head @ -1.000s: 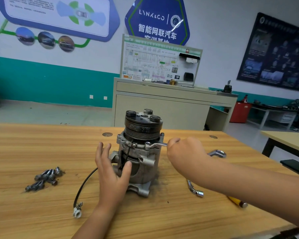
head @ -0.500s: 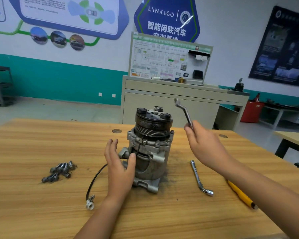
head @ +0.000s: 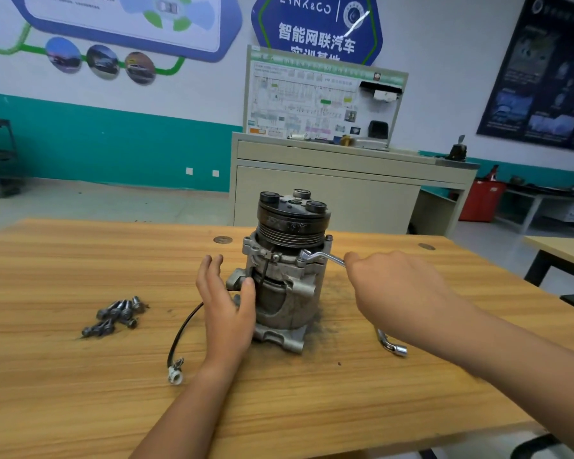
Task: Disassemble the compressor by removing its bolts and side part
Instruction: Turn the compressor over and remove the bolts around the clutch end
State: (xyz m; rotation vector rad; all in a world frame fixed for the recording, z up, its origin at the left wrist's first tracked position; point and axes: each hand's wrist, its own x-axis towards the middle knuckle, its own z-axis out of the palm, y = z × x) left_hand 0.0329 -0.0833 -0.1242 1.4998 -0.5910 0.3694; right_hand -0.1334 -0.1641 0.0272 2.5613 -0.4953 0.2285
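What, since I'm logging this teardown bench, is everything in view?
compressor: one, grey with black pulley on top, upright mid-table
wrench: one, silver, head on a bolt at the compressor's upper flange
loose bolts: several, dark grey, heaped left of the compressor
cable: one, black, on the table beside the left hand
socket wrench: one, silver, right of the compressor, partly under the right forearm
table: one, wood-brown, foreground
cabinet: one, beige, behind the table
left hand: one, open against the compressor's side
right hand: one, holds the wrench handle
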